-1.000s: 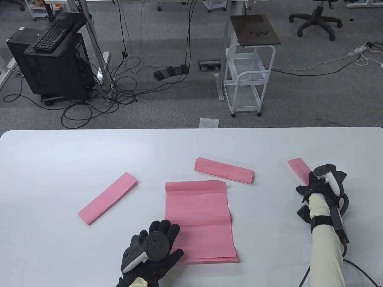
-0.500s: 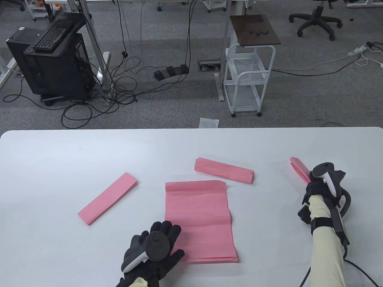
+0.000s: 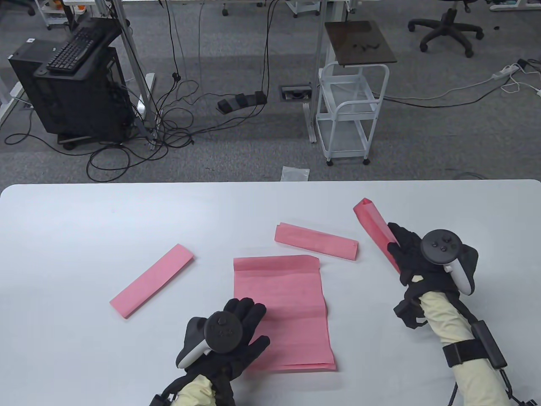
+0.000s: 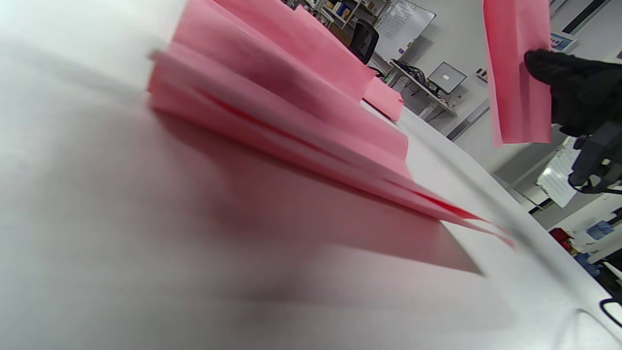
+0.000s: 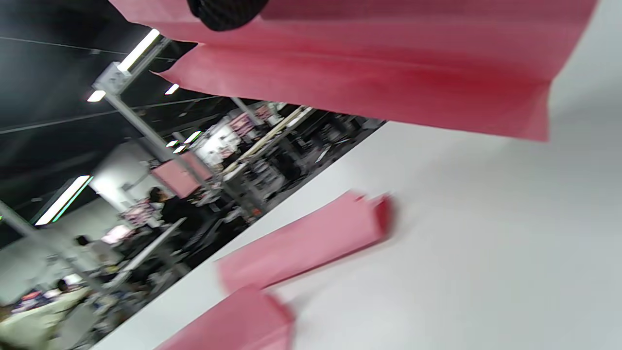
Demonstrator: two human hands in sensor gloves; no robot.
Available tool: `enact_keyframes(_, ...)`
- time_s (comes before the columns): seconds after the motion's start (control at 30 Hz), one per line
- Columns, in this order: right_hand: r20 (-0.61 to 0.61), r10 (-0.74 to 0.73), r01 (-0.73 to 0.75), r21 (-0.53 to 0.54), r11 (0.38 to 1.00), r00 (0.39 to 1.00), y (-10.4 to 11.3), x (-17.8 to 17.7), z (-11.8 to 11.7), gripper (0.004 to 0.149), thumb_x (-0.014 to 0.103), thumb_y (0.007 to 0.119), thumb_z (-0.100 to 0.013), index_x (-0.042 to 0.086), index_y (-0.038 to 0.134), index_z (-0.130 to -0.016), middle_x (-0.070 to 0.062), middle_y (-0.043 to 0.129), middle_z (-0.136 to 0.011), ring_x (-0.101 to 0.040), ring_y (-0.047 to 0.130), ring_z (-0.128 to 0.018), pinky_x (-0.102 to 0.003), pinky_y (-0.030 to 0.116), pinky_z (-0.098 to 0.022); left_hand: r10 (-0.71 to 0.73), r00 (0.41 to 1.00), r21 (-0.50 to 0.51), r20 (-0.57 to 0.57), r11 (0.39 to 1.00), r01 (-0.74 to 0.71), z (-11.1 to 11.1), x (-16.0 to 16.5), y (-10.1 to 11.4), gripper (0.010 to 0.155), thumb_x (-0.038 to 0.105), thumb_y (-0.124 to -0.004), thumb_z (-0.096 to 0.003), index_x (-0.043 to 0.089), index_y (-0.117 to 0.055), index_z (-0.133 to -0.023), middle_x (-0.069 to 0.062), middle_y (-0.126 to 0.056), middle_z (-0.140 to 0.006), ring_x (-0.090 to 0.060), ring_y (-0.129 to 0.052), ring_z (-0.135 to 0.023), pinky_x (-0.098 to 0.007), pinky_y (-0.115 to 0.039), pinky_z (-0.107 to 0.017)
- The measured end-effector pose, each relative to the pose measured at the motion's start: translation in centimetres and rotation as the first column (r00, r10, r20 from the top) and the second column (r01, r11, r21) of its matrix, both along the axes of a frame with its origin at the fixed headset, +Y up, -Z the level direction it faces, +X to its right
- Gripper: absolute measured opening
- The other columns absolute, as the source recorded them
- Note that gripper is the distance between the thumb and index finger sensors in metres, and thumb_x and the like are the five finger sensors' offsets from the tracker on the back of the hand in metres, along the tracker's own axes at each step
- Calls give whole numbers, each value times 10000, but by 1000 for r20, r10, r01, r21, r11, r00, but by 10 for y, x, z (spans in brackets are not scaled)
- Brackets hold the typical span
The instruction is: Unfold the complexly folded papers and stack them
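Fingers [image 3: 397,243] of the right hand [image 3: 416,258] curl around a folded pink strip [image 3: 374,226], holding it lifted off the white bench [image 3: 84,220] with its open end tilted up and away. Left hand [image 3: 236,334] lies flat, fingers spread and relaxed, pressing the near left corner of the unfolded pink sheet [image 3: 281,304], which rests creased at the bench's centre with its far edge turned over. Two more folded pink strips remain on the bench: one [image 3: 152,281] lying diagonally at left, another [image 3: 316,241] just beyond the sheet's far right corner. In the left wrist view the sheet's layered edges [image 4: 291,141] fan slightly apart. On the floor behind, a white wire cart [image 3: 348,114] shows bare shelves. No writing is legible.
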State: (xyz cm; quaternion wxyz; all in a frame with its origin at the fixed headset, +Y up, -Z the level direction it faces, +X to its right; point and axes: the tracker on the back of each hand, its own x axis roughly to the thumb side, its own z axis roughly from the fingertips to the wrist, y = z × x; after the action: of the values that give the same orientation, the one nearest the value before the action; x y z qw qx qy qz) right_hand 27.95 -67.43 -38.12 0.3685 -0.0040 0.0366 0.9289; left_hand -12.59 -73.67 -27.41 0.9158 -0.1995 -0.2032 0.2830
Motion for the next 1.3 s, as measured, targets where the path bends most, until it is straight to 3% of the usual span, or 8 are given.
enact_keyframes(0.13, -211, -277, 285, 7, 958, 937, -5, -44, 21, 532, 430, 557, -558, 406, 434, -1075, 3, 435, -1206, -282, 263, -1109, -599, 108, -743, 72, 997, -23, 17, 997, -72, -11, 8, 1, 707, 542, -529, -580, 309, -131, -1116, -7, 19, -1177, -335, 80, -1065, -606, 20, -692)
enact_keyframes(0.23, -298, -559, 555, -107, 825, 774, -16, -81, 32, 537, 444, 530, -564, 476, 343, -1066, 49, 277, -1229, -273, 87, -1099, -587, 0, -716, 155, 988, -60, 7, 986, -154, -18, 9, -1, 720, 541, -545, -581, 300, -127, -1116, -19, 5, -1181, -350, 60, -1068, -607, -1, -703)
enact_keyframes(0.43, -397, -781, 734, -303, 608, 483, -35, -143, 50, 551, 507, 439, -551, 603, 149, -1009, 97, 47, -1209, -205, -144, -1052, -549, -136, -676, 371, 916, -80, -155, 919, -386, -19, -3, -2, 820, 559, -665, -553, 223, -189, -1129, -107, -218, -1200, -357, -429, -1114, -520, -480, -792)
enact_keyframes(0.63, -468, -797, 749, -348, 564, 382, -39, -179, 64, 555, 533, 392, -538, 622, 72, -982, 124, -28, -1197, -185, -173, -1045, -538, -157, -668, 620, 746, -378, -243, 648, -661, -17, -1, -17, 717, 508, -680, -568, 218, -348, -1133, -101, -448, -1190, -326, -604, -1082, -507, -555, -776)
enact_keyframes(0.73, -471, -777, 715, -357, 601, 418, -48, -184, 71, 555, 533, 403, -544, 614, 84, -991, 114, -15, -1200, -195, -164, -1047, -541, -150, -667, 707, 620, -359, -339, 512, -780, -15, 0, -22, 596, 453, -665, -588, 277, -422, -1103, -26, -556, -1160, -250, -693, -1054, -468, -583, -780)
enact_keyframes(0.83, -433, -788, 706, -376, 600, 439, -58, -182, 76, 550, 518, 447, -564, 586, 147, -1019, 94, 52, -1208, -211, -132, -1053, -549, -133, -667, 719, 521, -209, -461, 483, -851, -14, -6, -23, 389, 412, -673, -584, 325, -653, -963, 38, -772, -1027, -185, -858, -929, -431, -662, -741)
enact_keyframes(1.03, -325, -858, 823, -286, 490, 398, -57, -146, 69, 769, 510, 622, -559, 529, -21, -981, 104, -25, -1183, -227, -127, -1056, -562, -140, -661, 703, 536, 14, -467, 613, -790, -21, -40, -6, 379, 384, -682, -573, 279, -673, -938, 6, -856, -898, -180, -919, -804, -443, -698, -692)
enact_keyframes(1.3, -332, -468, 498, 8, 867, 819, -37, -108, 55, 843, 411, 740, -510, 499, 60, -999, 45, 94, -1191, -308, 106, -1103, -613, -39, -692, 576, 685, 74, -446, 787, -613, -29, -64, -2, 379, 364, -705, -566, 251, -707, -927, -15, -880, -839, -201, -928, -750, -480, -672, -694)
